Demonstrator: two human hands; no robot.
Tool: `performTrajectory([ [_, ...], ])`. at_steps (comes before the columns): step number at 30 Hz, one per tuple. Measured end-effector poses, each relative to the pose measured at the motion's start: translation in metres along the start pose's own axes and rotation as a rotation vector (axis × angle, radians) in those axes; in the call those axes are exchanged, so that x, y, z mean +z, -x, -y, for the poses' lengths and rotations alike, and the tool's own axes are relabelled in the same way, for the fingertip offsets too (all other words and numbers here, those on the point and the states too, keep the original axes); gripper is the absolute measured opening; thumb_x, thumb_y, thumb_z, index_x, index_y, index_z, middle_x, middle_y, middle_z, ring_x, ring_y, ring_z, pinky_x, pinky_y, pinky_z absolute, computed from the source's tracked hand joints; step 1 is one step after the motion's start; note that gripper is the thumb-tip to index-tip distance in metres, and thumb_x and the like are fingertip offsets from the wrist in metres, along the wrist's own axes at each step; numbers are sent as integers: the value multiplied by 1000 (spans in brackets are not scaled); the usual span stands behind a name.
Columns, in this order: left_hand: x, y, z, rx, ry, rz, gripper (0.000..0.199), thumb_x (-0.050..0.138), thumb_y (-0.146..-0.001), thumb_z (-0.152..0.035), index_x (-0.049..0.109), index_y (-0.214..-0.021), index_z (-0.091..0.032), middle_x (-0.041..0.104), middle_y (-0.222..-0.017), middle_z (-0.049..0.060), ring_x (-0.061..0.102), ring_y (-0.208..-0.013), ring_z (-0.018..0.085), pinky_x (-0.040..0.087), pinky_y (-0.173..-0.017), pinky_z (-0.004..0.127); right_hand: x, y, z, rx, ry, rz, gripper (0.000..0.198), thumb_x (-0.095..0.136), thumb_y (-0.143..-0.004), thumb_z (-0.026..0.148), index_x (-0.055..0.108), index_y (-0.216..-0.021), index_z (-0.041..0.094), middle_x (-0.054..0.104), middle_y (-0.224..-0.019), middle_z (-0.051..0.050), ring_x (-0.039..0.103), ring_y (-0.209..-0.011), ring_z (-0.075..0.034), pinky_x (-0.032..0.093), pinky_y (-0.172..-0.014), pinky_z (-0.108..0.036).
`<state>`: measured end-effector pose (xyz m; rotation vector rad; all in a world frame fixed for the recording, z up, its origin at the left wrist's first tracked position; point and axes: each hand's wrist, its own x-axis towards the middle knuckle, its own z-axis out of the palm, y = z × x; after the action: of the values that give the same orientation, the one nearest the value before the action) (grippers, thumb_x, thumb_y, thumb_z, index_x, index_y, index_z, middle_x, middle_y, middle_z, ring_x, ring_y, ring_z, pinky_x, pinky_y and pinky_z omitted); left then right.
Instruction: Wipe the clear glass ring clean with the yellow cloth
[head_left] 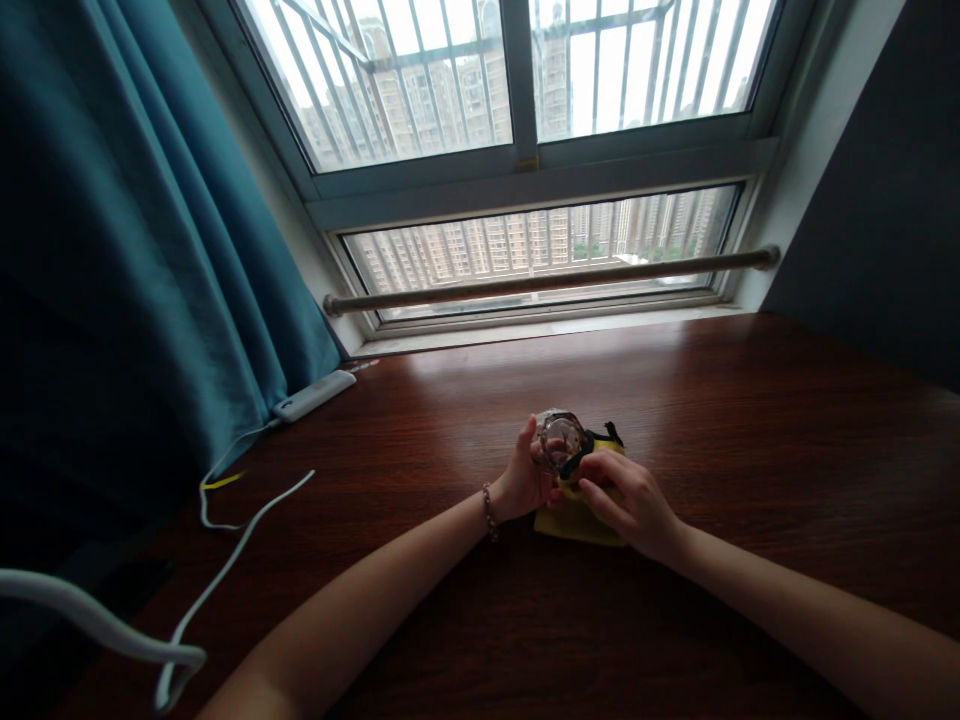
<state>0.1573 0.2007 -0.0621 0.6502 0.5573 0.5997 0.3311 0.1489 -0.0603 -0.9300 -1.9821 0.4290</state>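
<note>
Near the middle of the table, my left hand (525, 475) is wrapped round a clear, faceted glass (557, 437). The glass is tilted so that its round face points up toward me. My right hand (626, 495) is beside it, thumb and fingers pinched at the black edge of a yellow cloth (574, 522), close to the glass's rim. This cloth has dark trim and hangs or lies beneath both hands; whether it is a flat cloth or a pouch I cannot tell. My right fingertips hide part of the black edge. A beaded bracelet (490, 512) circles my left wrist.
The brown wooden table (712, 400) reaches the window (525, 240), which has a rail (555, 287) across it. A white power strip (315, 394) lies by the blue curtain (187, 200). A white cable (225, 570) loops along the left side, near a yellow strip (223, 481).
</note>
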Motion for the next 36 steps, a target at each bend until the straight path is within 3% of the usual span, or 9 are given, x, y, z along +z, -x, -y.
performTrajectory([
  [5,-1,-1,7,73,-181,131,62,41,-71,-70,53,-92,-13,56,-70,4,48,-39,10,32,-36,21,3,-1,-4,94,-25,-64,18,59,-80,29,47,-82,17,49,-72,-2,46,-63,-15,38,-57,-26],
  [10,-2,-1,6,51,-174,112,62,39,-68,-73,49,-93,-17,54,-63,1,48,-38,11,30,-35,20,5,-3,-10,160,-85,-116,12,55,-83,25,47,-84,17,52,-76,-2,51,-67,-15,42,-61,-26],
  [17,5,4,7,31,-330,130,63,38,-68,-73,50,-88,-15,50,-54,0,41,-33,7,25,-32,18,5,-2,-14,220,-92,-238,11,48,-87,27,44,-87,17,53,-75,-3,53,-65,-15,43,-56,-25],
  [26,11,4,11,139,-547,59,63,49,-66,-70,38,-99,-18,49,-63,-3,40,-30,6,30,-29,18,2,-1,-14,25,0,-274,3,41,-89,19,43,-89,18,46,-78,-4,46,-69,-17,39,-64,-30],
  [31,13,8,12,192,-694,13,51,50,-72,-62,41,-92,-16,44,-56,-4,36,-31,4,27,-31,16,-5,-1,-2,-126,40,-243,7,38,-88,14,44,-88,18,43,-79,-5,44,-71,-17,38,-64,-31],
  [36,17,10,13,232,-744,-1,52,49,-71,-63,42,-90,-15,43,-54,-4,38,-33,4,25,-33,16,-9,0,9,-231,86,-179,10,42,-85,11,47,-89,18,45,-81,-6,45,-74,-19,38,-66,-32],
])
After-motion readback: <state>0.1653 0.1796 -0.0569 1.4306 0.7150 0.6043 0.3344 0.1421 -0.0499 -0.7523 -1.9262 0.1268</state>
